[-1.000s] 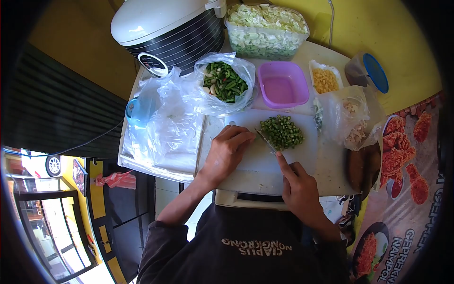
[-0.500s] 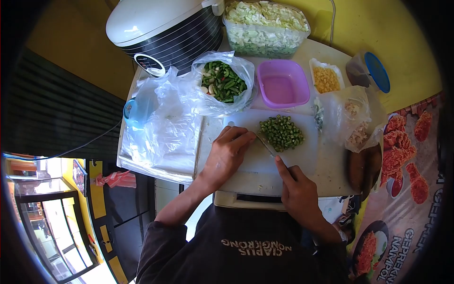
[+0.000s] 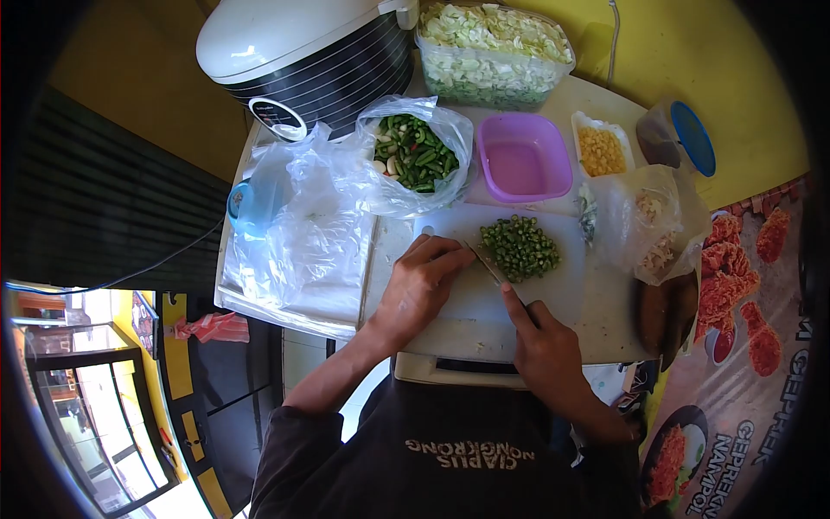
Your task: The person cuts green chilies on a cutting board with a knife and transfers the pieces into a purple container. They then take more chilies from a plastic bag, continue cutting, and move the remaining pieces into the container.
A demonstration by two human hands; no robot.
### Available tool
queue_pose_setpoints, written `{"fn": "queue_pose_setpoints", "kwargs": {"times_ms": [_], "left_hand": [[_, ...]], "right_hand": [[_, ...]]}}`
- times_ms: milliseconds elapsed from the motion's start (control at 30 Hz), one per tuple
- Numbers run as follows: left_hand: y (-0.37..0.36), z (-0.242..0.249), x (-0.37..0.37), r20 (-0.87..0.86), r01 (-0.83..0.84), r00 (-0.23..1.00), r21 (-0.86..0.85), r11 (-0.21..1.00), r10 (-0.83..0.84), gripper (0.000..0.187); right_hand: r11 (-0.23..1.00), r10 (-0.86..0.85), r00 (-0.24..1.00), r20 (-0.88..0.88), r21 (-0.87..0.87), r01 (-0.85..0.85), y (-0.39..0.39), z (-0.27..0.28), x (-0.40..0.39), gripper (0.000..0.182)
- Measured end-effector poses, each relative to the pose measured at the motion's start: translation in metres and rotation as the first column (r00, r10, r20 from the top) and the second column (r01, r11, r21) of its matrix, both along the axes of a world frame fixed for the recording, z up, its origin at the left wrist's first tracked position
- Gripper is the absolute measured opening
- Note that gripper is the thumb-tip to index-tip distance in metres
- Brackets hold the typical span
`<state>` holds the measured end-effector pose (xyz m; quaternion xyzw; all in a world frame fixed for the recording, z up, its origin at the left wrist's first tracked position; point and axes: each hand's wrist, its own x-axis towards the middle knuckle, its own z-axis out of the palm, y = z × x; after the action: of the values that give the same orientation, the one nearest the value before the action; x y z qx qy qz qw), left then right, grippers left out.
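A knife (image 3: 486, 263) lies slanted over a white cutting board (image 3: 562, 298), its handle in my right hand (image 3: 545, 346), with the index finger stretched along it. My left hand (image 3: 422, 285) rests on the board's left part, fingers bent and pressed together near the knife's tip; what they hold, if anything, is hidden. Just right of the blade is a heap of chopped green pieces (image 3: 520, 248). Behind the board stand a plastic bag of green chilies (image 3: 417, 154) and a purple bowl (image 3: 524, 157).
A rice cooker (image 3: 303, 60) and a tub of shredded cabbage (image 3: 494, 56) stand at the back. Clear plastic bags (image 3: 311, 233) cover a tray at left. At right are a yellow-filled container (image 3: 600, 151), a tilted blue-lidded container (image 3: 693, 138) and another plastic bag (image 3: 650, 225).
The whole view has shifted slightly, so the table's things appear a little further right. Both hands keep nearly the same pose at the board.
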<state>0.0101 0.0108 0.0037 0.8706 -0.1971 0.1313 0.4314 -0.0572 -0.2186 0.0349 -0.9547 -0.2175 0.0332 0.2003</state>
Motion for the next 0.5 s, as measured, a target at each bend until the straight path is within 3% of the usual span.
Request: {"fn": "queue_pose_setpoints", "kwargs": {"times_ms": [400,500], "left_hand": [[-0.004,0.001,-0.004,0.061,-0.061,0.997,0.074,0.995,0.057,0.023],[-0.007,0.006,-0.004,-0.088,-0.112,0.99,0.014,0.994,0.113,0.022]], "right_hand": [[1.0,-0.009,1.0,0.013,0.023,0.009,-0.008,-0.002,-0.009,0.081],[0.998,-0.012,0.999,0.034,0.065,0.009,-0.014,-0.003,-0.01,0.076]]}}
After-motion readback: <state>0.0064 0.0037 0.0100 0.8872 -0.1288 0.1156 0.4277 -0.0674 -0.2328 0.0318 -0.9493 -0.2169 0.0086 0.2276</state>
